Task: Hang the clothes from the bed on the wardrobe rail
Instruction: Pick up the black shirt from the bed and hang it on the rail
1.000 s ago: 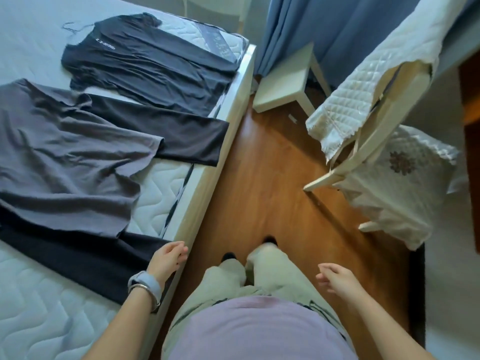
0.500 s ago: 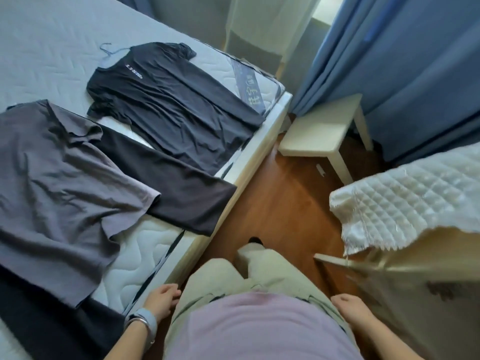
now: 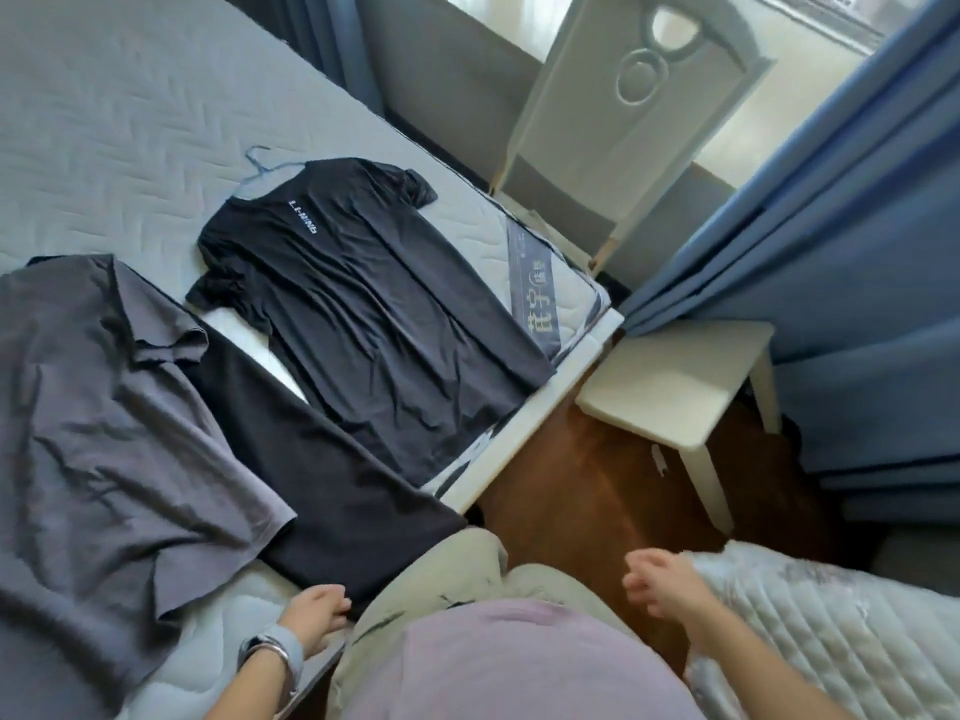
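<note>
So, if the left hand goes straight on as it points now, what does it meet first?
Probably the near corner of the black garment, just ahead of the left hand at the edge of the bed. Whether the fingers touch it, I cannot tell.

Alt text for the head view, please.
Three dark garments lie flat on a mattress: a black T-shirt on a hanger, a black garment, and a grey collared shirt overlapping it. The left hand and right hand hold nothing.

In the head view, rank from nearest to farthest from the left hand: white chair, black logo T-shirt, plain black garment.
1. Plain black garment, at the bed edge, beside the left hand.
2. Black logo T-shirt, farther up the bed.
3. White chair, past the bed's far corner.
</note>
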### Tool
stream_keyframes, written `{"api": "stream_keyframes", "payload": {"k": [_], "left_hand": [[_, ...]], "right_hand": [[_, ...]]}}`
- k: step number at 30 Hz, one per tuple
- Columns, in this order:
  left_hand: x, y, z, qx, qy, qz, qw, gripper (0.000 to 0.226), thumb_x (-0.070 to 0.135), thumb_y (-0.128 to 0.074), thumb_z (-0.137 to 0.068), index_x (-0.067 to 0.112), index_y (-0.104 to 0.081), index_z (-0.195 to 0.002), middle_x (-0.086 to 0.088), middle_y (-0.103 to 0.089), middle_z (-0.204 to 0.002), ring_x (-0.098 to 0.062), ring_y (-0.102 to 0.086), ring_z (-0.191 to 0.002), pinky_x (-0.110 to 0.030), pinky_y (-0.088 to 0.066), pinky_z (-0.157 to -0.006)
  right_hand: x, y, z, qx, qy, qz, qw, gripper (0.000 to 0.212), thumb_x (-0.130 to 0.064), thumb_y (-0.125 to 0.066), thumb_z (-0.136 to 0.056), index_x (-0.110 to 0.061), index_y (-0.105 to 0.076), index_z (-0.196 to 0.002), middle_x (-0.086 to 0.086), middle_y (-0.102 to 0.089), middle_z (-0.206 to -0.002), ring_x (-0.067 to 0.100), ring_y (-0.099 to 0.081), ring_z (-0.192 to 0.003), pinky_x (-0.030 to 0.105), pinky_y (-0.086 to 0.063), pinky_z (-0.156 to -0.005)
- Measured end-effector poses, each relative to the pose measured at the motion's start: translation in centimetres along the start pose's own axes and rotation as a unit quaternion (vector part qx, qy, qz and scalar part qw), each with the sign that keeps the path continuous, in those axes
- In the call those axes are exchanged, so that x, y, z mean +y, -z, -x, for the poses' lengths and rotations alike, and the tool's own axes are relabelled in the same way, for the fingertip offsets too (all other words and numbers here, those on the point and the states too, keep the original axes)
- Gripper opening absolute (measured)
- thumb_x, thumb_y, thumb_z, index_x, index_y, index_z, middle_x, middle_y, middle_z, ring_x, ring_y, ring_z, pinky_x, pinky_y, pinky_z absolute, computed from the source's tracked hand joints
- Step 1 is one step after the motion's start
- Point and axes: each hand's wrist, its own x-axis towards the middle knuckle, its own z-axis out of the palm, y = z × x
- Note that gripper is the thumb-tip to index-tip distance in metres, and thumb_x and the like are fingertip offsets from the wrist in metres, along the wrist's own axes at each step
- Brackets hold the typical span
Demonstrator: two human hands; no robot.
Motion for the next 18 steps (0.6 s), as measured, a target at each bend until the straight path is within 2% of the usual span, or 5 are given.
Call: {"api": "stream_keyframes", "payload": {"k": [2,8,13,16,18], "left_hand": [[2.3,-0.6,-0.5,0.012,-0.002,0.014,1.0,0.037,0.011,-0.04,-0.097,-0.007,-0.046,-0.129,-0.02,-0.06,-0.11,-0.034,-0.056,-0.096,-0.03,-0.039,-0.076],[7.7,-3.4,-0.8,0.012,-0.023,0.067,0.997,0.032,0.014,-0.041,-0.097,-0.001,-0.052,-0.123,-0.021,-0.056,-0.13,-0.023,-0.052,-0.098,-0.022,-0.034,-0.06],[9.1,-7.5,-0.7,0.043,0.06,0.133,0.988,0.035,0.011,-0.038,-0.097,-0.001,-0.047,-0.129,-0.022,-0.051,-0.135,-0.033,-0.052,-0.115,-0.027,-0.032,-0.078],[10.6,-10.6,0.5,0.061,0.102,0.175,0.977,0.035,0.009,-0.039,-0.097,-0.003,-0.046,-0.129,-0.024,-0.051,-0.134,-0.037,-0.05,-0.12,-0.03,-0.035,-0.081],[13.0,-12.2,1.3,0.062,0.098,0.2,0.973,0.034,0.007,-0.038,-0.097,-0.005,-0.047,-0.128,-0.023,-0.059,-0.118,-0.035,-0.057,-0.103,-0.028,-0.037,-0.077]], "right_hand": [[-1.3,0.9,-0.7,-0.01,-0.028,0.023,0.999,0.016,-0.016,-0.046,-0.095,-0.008,-0.058,-0.101,0.007,-0.059,-0.078,0.016,-0.053,-0.066,0.023,-0.039,-0.055],[-7.8,5.3,-4.6,-0.008,-0.041,0.064,0.997,0.017,-0.017,-0.046,-0.095,-0.008,-0.058,-0.102,0.009,-0.06,-0.079,0.017,-0.053,-0.063,0.024,-0.037,-0.054],[-15.4,8.5,-10.2,-0.058,-0.031,0.123,0.99,0.012,-0.012,-0.045,-0.094,-0.01,-0.057,-0.096,0.007,-0.055,-0.074,0.013,-0.044,-0.054,0.019,-0.031,-0.047],[-21.6,10.3,-13.5,-0.094,-0.017,0.177,0.979,0.011,-0.012,-0.046,-0.093,-0.01,-0.056,-0.098,0.005,-0.057,-0.071,0.012,-0.046,-0.052,0.015,-0.029,-0.044],[-26.7,11.1,-15.7,-0.105,0.004,0.198,0.975,0.013,-0.014,-0.047,-0.094,-0.01,-0.057,-0.101,0.006,-0.059,-0.071,0.015,-0.052,-0.056,0.019,-0.032,-0.051]]}}
